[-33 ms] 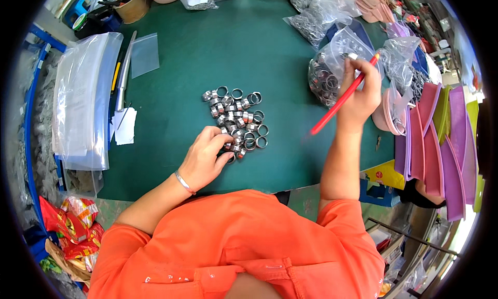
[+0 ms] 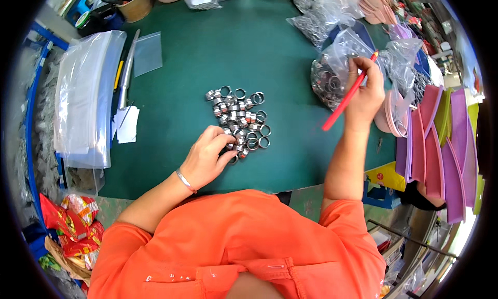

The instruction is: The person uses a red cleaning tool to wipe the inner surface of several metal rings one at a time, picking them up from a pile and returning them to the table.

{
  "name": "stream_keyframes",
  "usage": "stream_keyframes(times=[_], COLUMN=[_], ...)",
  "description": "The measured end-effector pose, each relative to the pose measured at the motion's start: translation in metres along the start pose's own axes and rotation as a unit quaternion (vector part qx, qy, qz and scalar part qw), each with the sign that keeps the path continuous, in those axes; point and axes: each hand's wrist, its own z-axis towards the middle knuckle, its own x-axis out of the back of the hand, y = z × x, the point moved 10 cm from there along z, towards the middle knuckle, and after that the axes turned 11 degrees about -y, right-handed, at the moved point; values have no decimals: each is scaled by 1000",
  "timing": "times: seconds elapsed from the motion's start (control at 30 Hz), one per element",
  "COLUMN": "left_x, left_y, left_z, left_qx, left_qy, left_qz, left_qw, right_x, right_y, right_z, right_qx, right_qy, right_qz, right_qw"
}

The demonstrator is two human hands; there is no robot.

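right hand [image 2: 367, 95]: moved slightly toward the right edge of the worktop [image 2: 192, 65] since the earlier frame; bright metal showed at its fingertips then, not clearly now.
fingertips: thumb and forefinger drawn together at the clear bag [image 2: 326, 85]. a ring may have been let go there, or may be hidden; cannot tell.
red pen [image 2: 341, 106]: clamped in the right hand, slanting down toward the near edge.
left hand [image 2: 205, 153]: same spot by the pile as before. thumb and forefinger a little apart, tips among the rings; cannot tell whether one is pinched.
metal rings [image 2: 239, 114]: loose pile mid-worktop, nearer the near edge than the far; some upright on their rims, some flat. no clear change in layout, so the pile looks undiminished.
clear bag: near the right edge, more rings inside.
pink tub [image 2: 382, 123]: at the right edge, just beside the right wrist.
plastic sleeves [image 2: 83, 102]: stacked along the left edge.
parts bags [image 2: 310, 28]: toward the far right corner, grey metal pieces inside.
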Motion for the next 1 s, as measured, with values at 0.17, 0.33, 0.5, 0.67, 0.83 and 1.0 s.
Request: stream_keyframes(times=[0.17,0.33,0.5,0.67,0.83,1.0], left_x=[52,52,17,10,12,8], left_y=[-10,-66,-32,-23,-28,-22], left_z=[27,70,74,41,9,-4], left_qx=[-25,31,-76,-47,-37,-28], left_qy=[140,108,11,29,52,3], left_qz=[65,15,22,32,22,2], left_qw=[988,994,997,998,998,1000], right_x=[21,-95,-123,-116,-116,-116], right_y=[-21,-91,-112,-140,-147,-77], right_z=[-37,-98,-135,-148,-149,-93], right_qx=[-3,-8,95,127,100,-15], right_qy=[52,-340,-388,-366,-397,-221], right_qz=[89,356,280,275,347,224], right_qw=[995,870,873,880,844,949])
